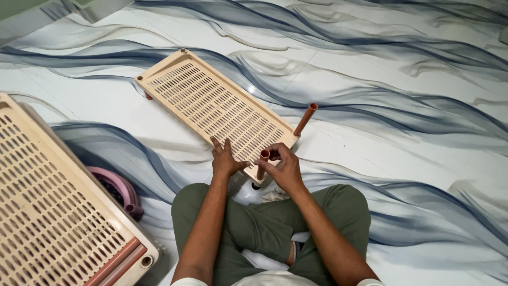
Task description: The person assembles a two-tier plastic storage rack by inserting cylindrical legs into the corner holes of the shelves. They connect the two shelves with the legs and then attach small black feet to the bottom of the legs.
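At the left edge lies a second slotted shelf panel (58,212), a pink basin (119,189) beside it. The left hand (225,160) presses flat, fingers spread, on the near end of the cream shelf panel (214,106) on the floor (402,132). The right hand (283,167) pinches one brown tube (262,164) at the panel's near corner. Another tube (306,119) stands in the right corner. Two tubes, two panels.

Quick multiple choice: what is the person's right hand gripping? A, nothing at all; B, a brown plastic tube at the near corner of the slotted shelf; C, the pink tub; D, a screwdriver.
B: the right hand is closed around a brown tube at the near corner of the beige shelf panel, while the left hand lies flat on the panel.
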